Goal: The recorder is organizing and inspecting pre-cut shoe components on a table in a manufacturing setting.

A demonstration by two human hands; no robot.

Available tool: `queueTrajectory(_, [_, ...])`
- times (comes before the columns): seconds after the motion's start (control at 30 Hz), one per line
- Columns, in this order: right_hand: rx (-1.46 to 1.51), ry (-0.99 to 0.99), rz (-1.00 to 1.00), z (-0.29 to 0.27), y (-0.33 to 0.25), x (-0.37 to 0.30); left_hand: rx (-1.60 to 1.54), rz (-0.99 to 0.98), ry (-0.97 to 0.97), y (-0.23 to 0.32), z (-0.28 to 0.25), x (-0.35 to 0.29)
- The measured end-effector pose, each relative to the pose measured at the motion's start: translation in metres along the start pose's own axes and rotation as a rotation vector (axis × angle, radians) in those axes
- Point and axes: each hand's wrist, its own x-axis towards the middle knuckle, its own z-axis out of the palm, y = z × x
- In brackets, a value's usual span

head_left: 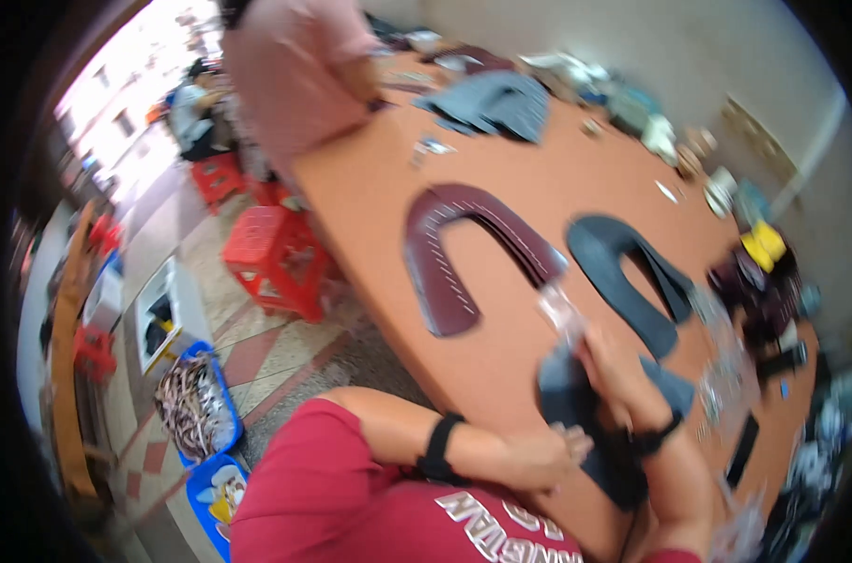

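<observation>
My right hand (616,373), wearing a black wristband, reaches over the table with its fingers closed on a small pale translucent piece (559,310), blurred by motion. Below that hand lies dark grey sheet material (562,385), running toward my body. At its left edge is my left hand (539,458), also banded at the wrist, its fingers a little apart and smeared. Ahead of my hands a maroon U-shaped piece (435,253) with rows of white marks lies on the table. A dark grey U-shaped piece (606,258) is to its right.
The orange-brown table (529,178) carries grey cut pieces (496,103) at the far end and clutter along the wall. Clear plastic bags (726,366) lie at right. A person in pink (295,75) stands at the far left edge. Red stools (274,258) and blue bins (234,413) stand on the floor.
</observation>
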Motion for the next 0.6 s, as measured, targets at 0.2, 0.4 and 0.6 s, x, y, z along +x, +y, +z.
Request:
queueTrajectory(0.2, [0.496, 0.045, 0.645, -0.021, 0.002, 0.028, -0.115, 0.057, -0.159, -0.012, -0.050, 0.000])
queueTrajectory(0.4, [0.821, -0.082, 0.542, -0.013, 0.010, 0.007, 0.163, -0.183, 0.231, -0.039, -0.036, -0.003])
queueTrajectory(0.6, [0.260, -0.240, 0.288, -0.015, 0.013, 0.005, 0.186, -0.163, 0.220, -0.039, -0.035, -0.009])
